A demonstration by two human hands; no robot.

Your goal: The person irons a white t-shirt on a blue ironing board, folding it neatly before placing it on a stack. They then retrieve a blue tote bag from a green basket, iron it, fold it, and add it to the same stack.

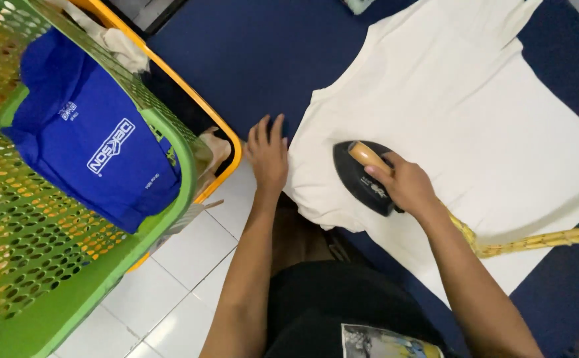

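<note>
A white t-shirt (475, 113) lies spread flat on a dark blue ironing mat (249, 59). My right hand (405, 185) grips the wooden handle of a black iron (359, 179) that rests on the shirt near its sleeve edge. My left hand (267, 154) lies flat, fingers apart, on the mat right beside the shirt's sleeve edge. A yellow braided cord (541, 242) runs from the iron across the shirt to the right.
A green perforated laundry basket (44, 265) at the left holds a folded blue shirt (94, 142). An orange basket (190, 99) sits behind it with pale cloth inside. White floor tiles (183, 272) lie below the mat's edge.
</note>
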